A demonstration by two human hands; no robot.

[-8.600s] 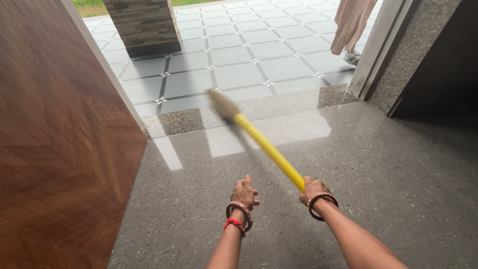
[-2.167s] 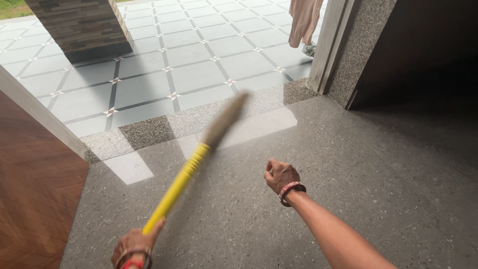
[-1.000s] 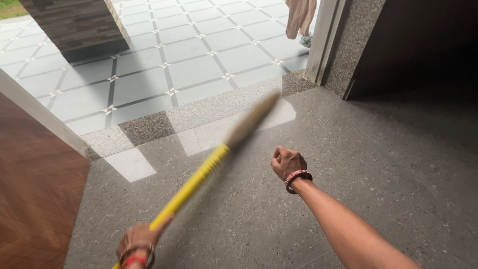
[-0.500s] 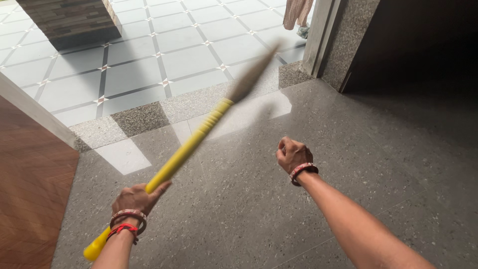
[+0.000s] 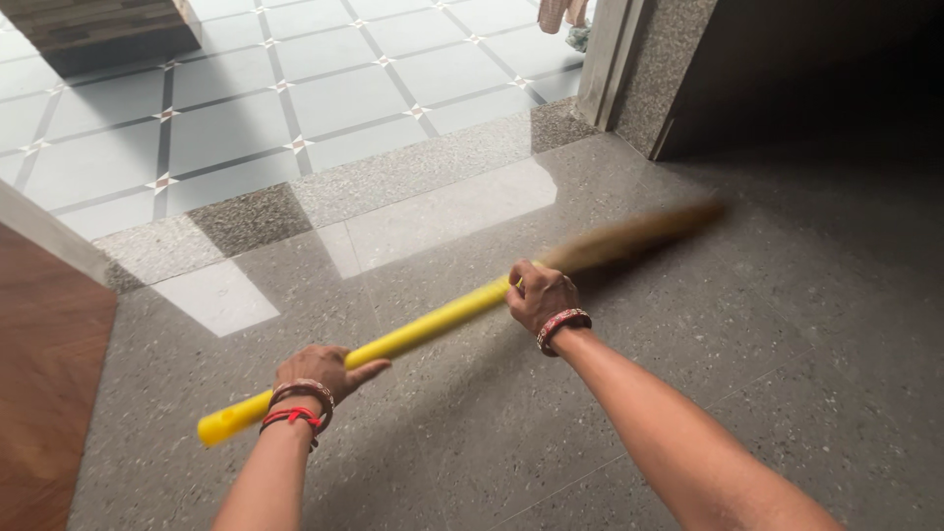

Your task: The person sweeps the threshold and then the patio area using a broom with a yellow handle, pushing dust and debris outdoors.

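the yellow-handled broom (image 5: 433, 323) lies nearly level across the middle of my view, above the polished grey granite floor (image 5: 688, 393). its yellow handle runs from the butt end just left of my left fingers up to my right fingers, and the brown bristle head (image 5: 639, 234) sticks out past them to the right, blurred, low over the floor.

my left hand (image 5: 320, 372) sits on the lower handle; the fingers (image 5: 369, 369) look only loosely curled, one stretched along the shaft, so i call that a light hold. my right hand (image 5: 541, 295) is clenched firmly round the handle right where yellow meets bristle. both wrists carry bangles, the left also a red thread.

beyond my right fingers stand the speckled stone door jamb (image 5: 654, 69) and a dark recess. ahead of both hands runs the granite threshold strip (image 5: 413, 172), then the pale tiled porch (image 5: 246, 108). left of my left fingers is a wooden door panel (image 5: 39, 393). at the top edge hangs a scrap of cloth above a shoe (image 5: 575, 39), someone else's.

the risks i see: the loose left grip could let the butt slip or twist, and the glossy floor looks slick underfoot. a wide arc to the right could knock the bristles against the jamb.
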